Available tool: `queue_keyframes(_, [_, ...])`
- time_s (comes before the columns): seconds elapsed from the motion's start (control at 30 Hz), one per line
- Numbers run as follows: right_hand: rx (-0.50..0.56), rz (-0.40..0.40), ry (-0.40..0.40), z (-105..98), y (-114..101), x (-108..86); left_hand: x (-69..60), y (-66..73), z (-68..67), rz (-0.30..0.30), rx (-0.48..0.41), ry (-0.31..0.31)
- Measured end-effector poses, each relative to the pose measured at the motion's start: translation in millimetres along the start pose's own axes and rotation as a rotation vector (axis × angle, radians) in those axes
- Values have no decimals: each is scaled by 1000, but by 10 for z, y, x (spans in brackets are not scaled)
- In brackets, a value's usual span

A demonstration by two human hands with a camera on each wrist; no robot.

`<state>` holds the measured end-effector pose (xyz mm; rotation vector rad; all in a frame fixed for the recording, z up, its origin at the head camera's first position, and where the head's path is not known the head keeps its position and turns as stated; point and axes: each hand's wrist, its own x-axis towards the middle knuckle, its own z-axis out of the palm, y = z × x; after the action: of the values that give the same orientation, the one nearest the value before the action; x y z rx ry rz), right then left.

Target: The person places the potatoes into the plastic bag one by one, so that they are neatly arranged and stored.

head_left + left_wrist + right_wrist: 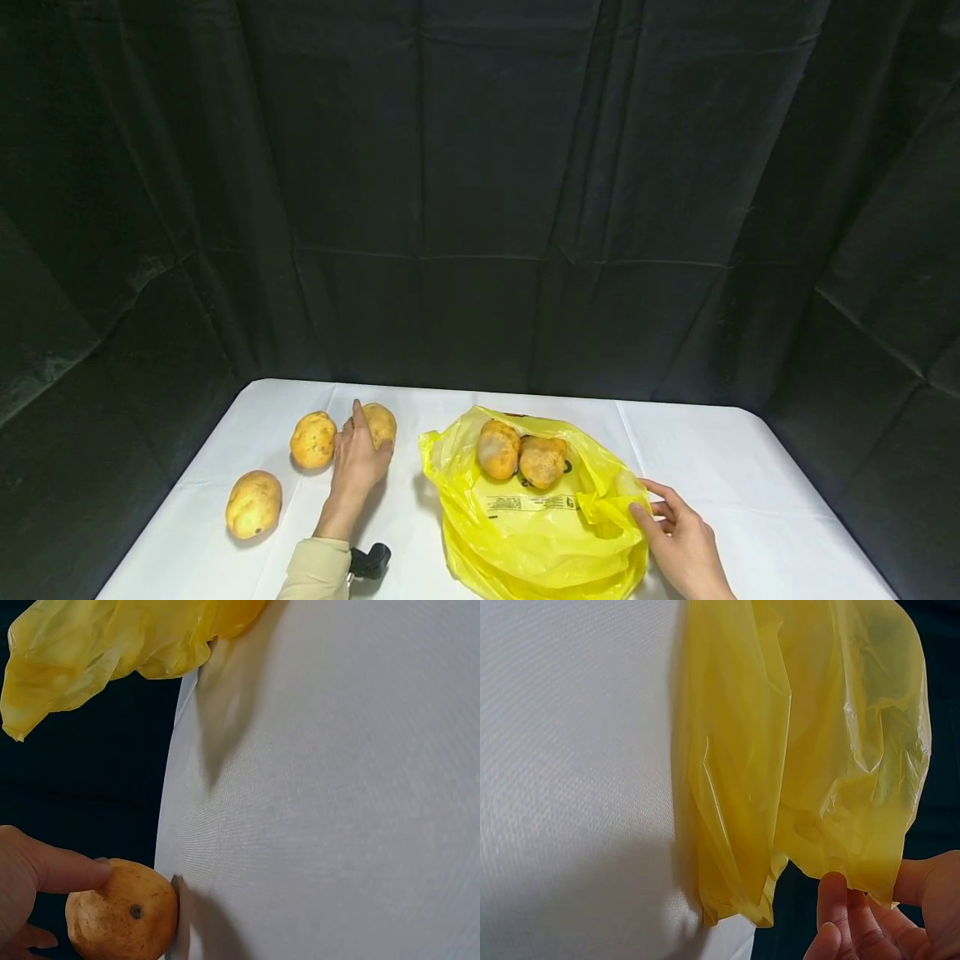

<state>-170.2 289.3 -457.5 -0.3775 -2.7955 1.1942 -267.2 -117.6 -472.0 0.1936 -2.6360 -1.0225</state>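
Note:
My left hand (362, 462) is at a potato (381, 425) near the table's back left, fingers along one side and thumb on the other. In the left wrist view the thumb lies on top of this potato (124, 911); some fingertips are hidden. With thumb and fingers, my right hand (681, 537) pinches the right rim of a yellow plastic bag (540, 550). The bag lies with its mouth spread, and two potatoes (498, 450) rest side by side inside. The right wrist view shows the fingers (866, 930) at the bag's edge.
Two more potatoes, one farther back (313, 440) and one nearer (253, 504), lie left of my left hand on the white tablecloth (750, 467). Black cloth (480, 208) hangs behind and along both sides. A black wrist strap mount (370, 562) sits at my left sleeve.

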Motion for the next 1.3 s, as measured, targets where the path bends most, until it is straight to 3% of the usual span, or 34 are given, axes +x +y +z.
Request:
queue_keyframes(0.33, [-3, 3, -3, 1, 0, 10, -8, -53, 2, 5, -91, -39])
queue_keyframes(0.73, [3, 11, -13, 7, 17, 16, -30, -107, -25, 29, -115, -120])
queue_keyframes(1.03, [9, 16, -4, 10, 8, 5, -40, -125, -2, 44, -184, -40])
queue_keyframes(1.3, [22, 6, 3, 11, 4, 0, -48, -37, -53, -48, -226, -4])
